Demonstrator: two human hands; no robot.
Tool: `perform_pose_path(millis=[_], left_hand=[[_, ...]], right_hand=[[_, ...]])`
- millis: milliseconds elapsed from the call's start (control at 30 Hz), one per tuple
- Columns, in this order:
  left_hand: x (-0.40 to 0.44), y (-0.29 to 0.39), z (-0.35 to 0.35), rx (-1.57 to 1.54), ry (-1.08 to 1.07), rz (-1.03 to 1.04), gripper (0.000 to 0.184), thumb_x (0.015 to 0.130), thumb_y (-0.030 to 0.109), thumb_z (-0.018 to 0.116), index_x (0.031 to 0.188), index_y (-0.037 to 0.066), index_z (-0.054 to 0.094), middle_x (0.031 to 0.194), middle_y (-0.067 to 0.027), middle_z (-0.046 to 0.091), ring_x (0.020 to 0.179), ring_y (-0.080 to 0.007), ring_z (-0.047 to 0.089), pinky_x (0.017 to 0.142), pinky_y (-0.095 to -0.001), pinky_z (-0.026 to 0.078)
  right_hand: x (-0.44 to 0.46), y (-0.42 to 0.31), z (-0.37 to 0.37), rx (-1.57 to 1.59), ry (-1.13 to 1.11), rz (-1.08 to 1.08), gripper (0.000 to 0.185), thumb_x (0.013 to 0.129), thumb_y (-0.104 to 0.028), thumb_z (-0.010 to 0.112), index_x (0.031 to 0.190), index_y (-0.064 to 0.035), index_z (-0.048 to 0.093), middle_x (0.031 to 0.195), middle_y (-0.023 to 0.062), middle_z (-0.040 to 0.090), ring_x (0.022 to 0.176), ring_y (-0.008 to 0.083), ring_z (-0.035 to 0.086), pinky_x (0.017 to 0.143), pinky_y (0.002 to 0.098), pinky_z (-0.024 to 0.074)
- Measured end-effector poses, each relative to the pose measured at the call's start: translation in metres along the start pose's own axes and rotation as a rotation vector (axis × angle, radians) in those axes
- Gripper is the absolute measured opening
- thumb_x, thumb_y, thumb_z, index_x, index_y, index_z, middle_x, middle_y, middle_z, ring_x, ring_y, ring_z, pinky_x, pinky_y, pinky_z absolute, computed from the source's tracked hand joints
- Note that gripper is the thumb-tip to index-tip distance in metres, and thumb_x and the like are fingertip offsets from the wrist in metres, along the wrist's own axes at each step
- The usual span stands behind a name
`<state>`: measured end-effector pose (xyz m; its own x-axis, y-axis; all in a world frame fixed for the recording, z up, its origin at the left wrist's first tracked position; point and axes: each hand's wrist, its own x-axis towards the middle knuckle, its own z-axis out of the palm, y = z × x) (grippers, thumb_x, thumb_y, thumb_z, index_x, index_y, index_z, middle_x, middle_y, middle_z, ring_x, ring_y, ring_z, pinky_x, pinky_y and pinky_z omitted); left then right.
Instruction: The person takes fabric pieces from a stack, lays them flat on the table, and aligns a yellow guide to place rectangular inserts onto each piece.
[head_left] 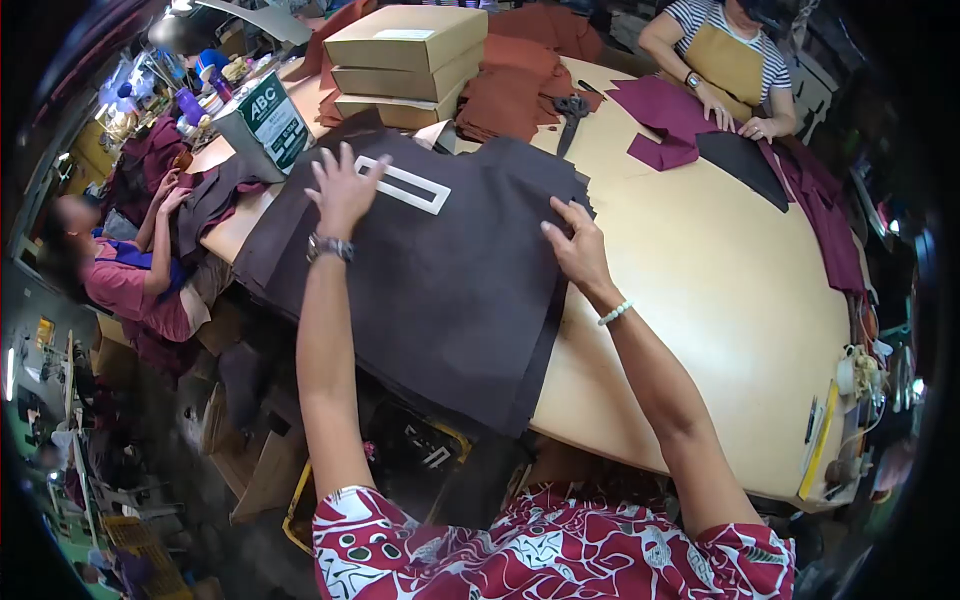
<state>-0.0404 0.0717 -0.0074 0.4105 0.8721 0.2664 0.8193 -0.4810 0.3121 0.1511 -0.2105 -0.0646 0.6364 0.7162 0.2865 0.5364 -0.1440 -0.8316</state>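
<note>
A stack of dark grey-purple cut fabric pieces (pixel 450 290) lies across the table and droops over its near edge. On its upper part rests a white slotted rectangular template (pixel 415 190). My left hand (pixel 343 190) is over the fabric with fingers spread, its fingertips at the template's left end. Whether they press on the template I cannot tell. At the stack's right edge is my right hand (pixel 580 245), thumb and fingers apart, with nothing visible in it. Black-handled scissors (pixel 571 122) lie beyond the stack.
Cardboard boxes (pixel 405 65) are stacked at the back beside rust-coloured fabric (pixel 515 90). A green-and-white ABC box (pixel 265 122) stands left. Across the table (pixel 720 330), a person (pixel 740 70) handles maroon fabric (pixel 660 115); another person (pixel 140 270) sits left. A yellow ruler (pixel 820 440) lies right.
</note>
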Motion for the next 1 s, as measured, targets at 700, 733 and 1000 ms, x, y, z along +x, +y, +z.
perform_pose_path(millis=[700,733,1000], left_hand=[[-0.054,0.041,0.026,-0.013,-0.059,0.074,0.103,0.068,0.076,0.054,0.144,0.014,0.025,0.150,-0.0204,0.015,0.138,-0.0428,0.010,0.104,-0.0649,0.011],[-0.052,0.040,0.026,-0.011,-0.071,0.067,0.103,0.067,0.076,0.055,0.144,0.014,0.025,0.150,-0.0202,0.015,0.138,-0.0426,0.009,0.104,-0.0650,0.011],[-0.047,0.034,0.029,-0.058,-0.088,0.068,0.104,0.064,0.074,0.059,0.144,0.015,0.028,0.150,-0.0187,0.015,0.138,-0.0411,0.007,0.104,-0.0653,0.011]], right_hand=[[-0.057,0.013,-0.012,0.014,-0.128,-0.093,0.078,0.071,-0.005,0.057,0.142,-0.0031,0.023,0.110,0.0192,0.062,0.095,0.0331,0.060,0.085,0.0383,0.0469],[-0.055,0.005,-0.011,-0.176,-0.110,-0.143,0.077,0.071,-0.006,0.059,0.141,-0.0038,0.025,0.109,0.0197,0.062,0.095,0.0342,0.059,0.084,0.0386,0.0472],[-0.056,0.038,-0.026,-0.073,0.091,-0.027,0.074,0.072,0.003,0.059,0.139,-0.0028,0.028,0.091,0.0154,0.068,0.071,0.0239,0.066,0.068,0.0315,0.0520]])
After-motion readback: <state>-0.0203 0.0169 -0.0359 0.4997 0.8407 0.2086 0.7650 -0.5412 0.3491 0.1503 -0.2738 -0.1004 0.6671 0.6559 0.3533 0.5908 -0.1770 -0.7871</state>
